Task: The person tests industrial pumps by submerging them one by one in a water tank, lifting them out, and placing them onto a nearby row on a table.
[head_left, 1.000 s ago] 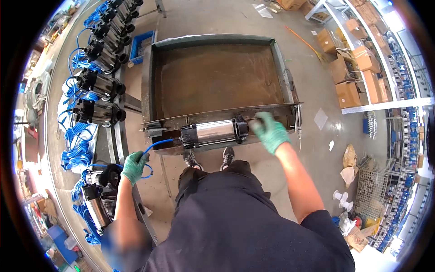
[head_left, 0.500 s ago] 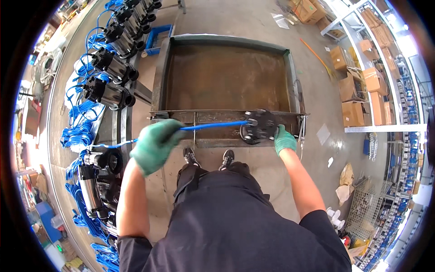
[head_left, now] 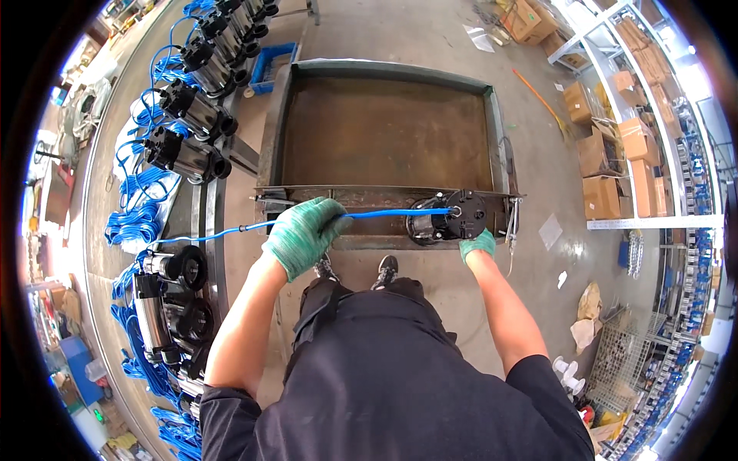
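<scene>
A black and silver pump stands on end at the near edge of a rusty metal tray cart. My right hand, in a green glove, holds the pump from below on its right side. My left hand, also gloved green, is closed around the pump's blue cable, which runs taut from the pump's top leftward through my fist and on toward the bench at left.
A long bench on the left carries several more pumps with coiled blue cables. Cardboard boxes and shelving stand at right. A blue crate sits beyond the bench. My feet are at the cart's near edge.
The pump went from lying sideways on the cart's edge to standing on end. My left hand rose from low at left and took the blue cable, pulling it taut.
</scene>
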Tool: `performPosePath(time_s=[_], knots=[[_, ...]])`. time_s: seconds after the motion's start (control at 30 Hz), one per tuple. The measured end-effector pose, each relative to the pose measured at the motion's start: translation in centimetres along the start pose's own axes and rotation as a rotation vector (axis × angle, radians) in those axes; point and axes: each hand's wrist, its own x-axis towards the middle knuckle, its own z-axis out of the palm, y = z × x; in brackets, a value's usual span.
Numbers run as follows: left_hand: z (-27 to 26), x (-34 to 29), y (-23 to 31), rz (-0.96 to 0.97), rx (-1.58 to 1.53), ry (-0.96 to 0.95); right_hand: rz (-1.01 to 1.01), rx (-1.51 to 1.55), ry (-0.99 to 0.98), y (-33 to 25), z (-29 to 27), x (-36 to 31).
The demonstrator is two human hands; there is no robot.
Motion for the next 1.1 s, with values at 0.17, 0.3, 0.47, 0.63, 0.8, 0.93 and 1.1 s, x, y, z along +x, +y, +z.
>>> performPosePath(time_s=[0.17, 0.3, 0.47, 0.63, 0.8, 0.93, 1.1], knots=[[-0.3, 0.1, 0.5, -0.018, 0.004, 0.001, -0.018, 0.084, 0.047, 1.3, 1.6, 1.0], [-0.4, -0.1, 0.2, -0.026, 0.003, -0.005, -0.023, 0.059, 0.039, 0.7, 1.1, 0.6], [-0.3, -0.2, 0.2, -0.004, 0.019, 0.026, -0.016, 0.051, 0.049, 0.6, 1.1, 0.3], [-0.8, -0.7, 0.7, -0.042, 0.134, 0.173, -0.080, 0.047, 0.046, 2.0, 1.5, 1.6], [-5.9, -4.4, -2.9, -0.323, -0.033, 0.438, -0.256, 0.246, -0.097, -0.2, -3.8, 1.1], [-8.0, -7.7, -8.3, -0.482, -0.055, 0.528, -0.457, 0.414, -0.123, -7.9, -6.7, -2.6], [-6.1, -5.4, -8.7, -0.547, 0.273, 0.352, -0.301, 0.478, -0.192, -14.4, -5.0, -4.9]])
